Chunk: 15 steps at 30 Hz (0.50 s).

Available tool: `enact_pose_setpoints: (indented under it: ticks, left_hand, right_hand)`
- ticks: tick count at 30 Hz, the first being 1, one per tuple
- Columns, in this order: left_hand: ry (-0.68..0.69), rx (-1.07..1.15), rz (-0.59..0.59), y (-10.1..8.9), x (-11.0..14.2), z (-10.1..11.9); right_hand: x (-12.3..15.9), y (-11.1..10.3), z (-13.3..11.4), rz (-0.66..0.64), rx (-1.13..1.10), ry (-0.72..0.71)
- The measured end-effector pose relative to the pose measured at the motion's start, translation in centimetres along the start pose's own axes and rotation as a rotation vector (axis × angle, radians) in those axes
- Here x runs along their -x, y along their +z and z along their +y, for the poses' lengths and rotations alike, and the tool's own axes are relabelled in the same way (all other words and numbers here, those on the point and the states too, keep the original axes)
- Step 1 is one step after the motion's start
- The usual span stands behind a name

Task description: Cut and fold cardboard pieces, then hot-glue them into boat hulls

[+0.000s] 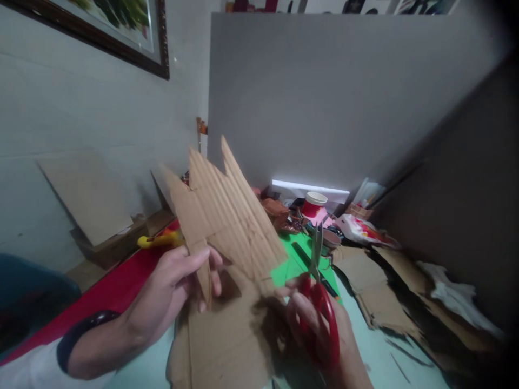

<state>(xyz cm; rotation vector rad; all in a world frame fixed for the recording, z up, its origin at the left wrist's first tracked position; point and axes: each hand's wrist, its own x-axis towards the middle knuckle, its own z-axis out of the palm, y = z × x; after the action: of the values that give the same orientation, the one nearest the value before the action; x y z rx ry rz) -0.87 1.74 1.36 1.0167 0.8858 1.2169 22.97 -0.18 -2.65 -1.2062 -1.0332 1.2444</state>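
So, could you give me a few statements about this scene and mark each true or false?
1. The left hand grips a jagged cardboard piece. True.
2. The scissors have blue handles. False: the scissors have red handles.
3. The right hand holds the scissors. True.
4. The paper cup lies on its side. False: the paper cup stands upright.
5. A dark band circles the left wrist. True.

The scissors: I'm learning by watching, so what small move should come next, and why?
Probably swing the scissors toward the jagged cardboard: the right hand holds them by the red handles, their blades point away, clear of its edge, and the left hand grips the cardboard.
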Motion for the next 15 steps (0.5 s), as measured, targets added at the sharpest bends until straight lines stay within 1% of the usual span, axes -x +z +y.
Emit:
enact_pose_setpoints:
  ticks: [3,6,8,11,15]
  left_hand:
    - [-0.088,-0.041,-0.059,0.2,0.4,-0.6]
    - [-0.126,-0.065,-0.084,0.5,0.5,-0.9]
    - [-0.135,-0.067,-0.087,0.9,0.5,-1.1]
    - [-0.125,-0.071,-0.087,1.5,0.4,-1.3]
    - [-0.191,-0.015,-0.081,2.7,0.7,-1.8]
  right_hand:
    - [0.3,0.0,-0.9,0.018,-0.087,-0.055]
    - [0.5,0.2,-1.3,-0.015,-0.103,-0.049]
    - [0.5,0.1,-1.2,-0.041,-0.101,-0.05]
    - [0.3,-0.1,-0.9,-0.069,-0.088,-0.094]
    - [0.5,-0.2,-1.2,-0.043,-0.073,-0.16]
